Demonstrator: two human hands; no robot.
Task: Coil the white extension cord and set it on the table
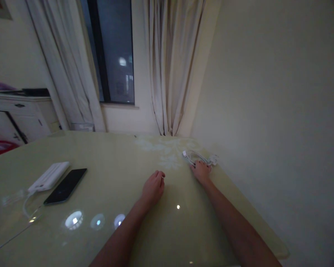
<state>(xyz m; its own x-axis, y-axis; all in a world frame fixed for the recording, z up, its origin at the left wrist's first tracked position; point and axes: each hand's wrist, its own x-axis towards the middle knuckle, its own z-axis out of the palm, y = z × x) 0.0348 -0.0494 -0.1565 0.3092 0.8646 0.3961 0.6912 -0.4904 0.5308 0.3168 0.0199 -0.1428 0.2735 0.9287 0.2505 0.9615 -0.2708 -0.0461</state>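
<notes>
My right hand (201,172) is at the right side of the table, its fingers closed on a coiled white charging cable (194,154). One pale connector end of the coil points left, and a bulkier whitish part (213,160) lies at its right. Just left of centre, my left hand (153,188) rests over the tabletop with its fingers curled together. A tiny pale spot shows between those fingertips; I cannot make out whether they hold anything.
On the left of the glossy table (105,155) lie a white power bank (50,176) and a black phone (66,186), with a thin white cable (9,237) running toward me. A wall (267,111) borders the right edge; curtains (172,66) hang behind.
</notes>
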